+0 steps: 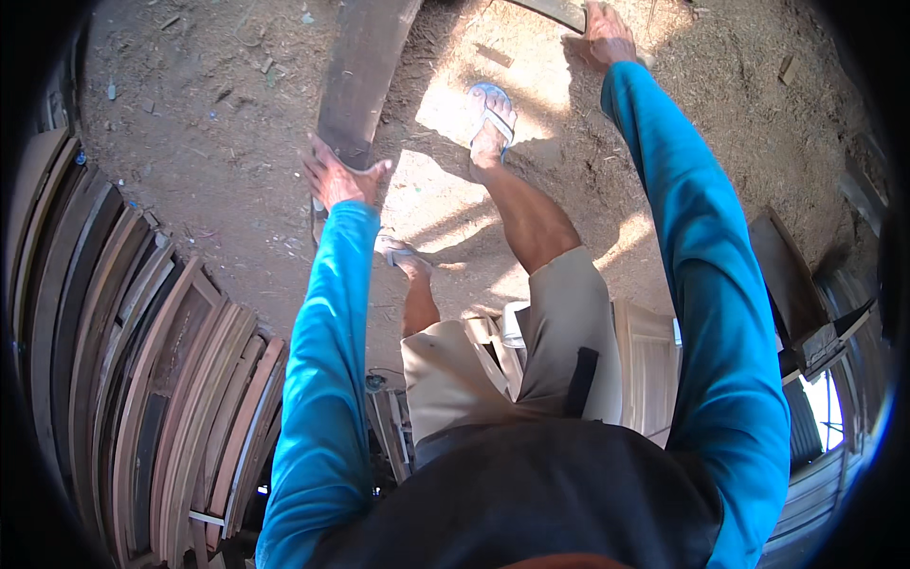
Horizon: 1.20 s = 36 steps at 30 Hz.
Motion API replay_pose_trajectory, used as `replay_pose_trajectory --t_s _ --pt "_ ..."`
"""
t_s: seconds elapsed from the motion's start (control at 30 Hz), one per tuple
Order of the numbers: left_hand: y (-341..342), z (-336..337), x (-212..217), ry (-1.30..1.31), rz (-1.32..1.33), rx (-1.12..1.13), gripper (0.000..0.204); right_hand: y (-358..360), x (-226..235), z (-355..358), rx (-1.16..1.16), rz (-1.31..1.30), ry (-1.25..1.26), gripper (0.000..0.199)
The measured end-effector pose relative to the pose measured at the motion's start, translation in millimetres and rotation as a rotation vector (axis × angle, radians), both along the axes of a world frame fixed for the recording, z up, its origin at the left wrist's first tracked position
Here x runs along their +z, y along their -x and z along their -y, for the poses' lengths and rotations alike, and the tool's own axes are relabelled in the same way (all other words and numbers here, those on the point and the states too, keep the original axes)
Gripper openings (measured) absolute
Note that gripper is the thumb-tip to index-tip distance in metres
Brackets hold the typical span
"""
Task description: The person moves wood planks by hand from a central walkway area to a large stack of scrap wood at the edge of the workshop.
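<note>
hands (339, 180) touch dark woodwork (362, 85) at near ends.

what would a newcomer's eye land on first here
Probably the bright turquoise sleeves, stretching up both sides of the picture, with the left hand at the near end of a dark plank and the right hand out at the upper right. Next come the curved-looking row of stacked wooden pieces along the left and the sunlit sandalled foot near top centre.
</note>
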State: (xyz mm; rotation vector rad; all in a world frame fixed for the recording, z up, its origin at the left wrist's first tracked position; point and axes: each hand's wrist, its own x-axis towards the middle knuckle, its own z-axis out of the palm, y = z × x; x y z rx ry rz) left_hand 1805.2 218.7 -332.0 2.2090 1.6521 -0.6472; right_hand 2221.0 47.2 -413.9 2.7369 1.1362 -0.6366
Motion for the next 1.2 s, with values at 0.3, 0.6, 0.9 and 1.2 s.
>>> replay_pose_trajectory --t_s 0.3,0.6,0.9,1.2 --pt "22 -24 -111 0.034 -0.110 -0.040 0.133 48 -117 -26 0.091 -0.242 0.192 0.041" --pt "25 -54 -61 0.060 -0.077 -0.017 0.124 92 54 129 -0.220 -0.425 0.350 0.047" --pt "114 3 98 0.424 0.044 0.155 0.078 171 309 367 -0.597 -0.356 0.567 0.061" --pt "368 215 362 0.559 0.231 0.891 0.062 297 323 385 -0.007 -0.623 0.502 0.045"
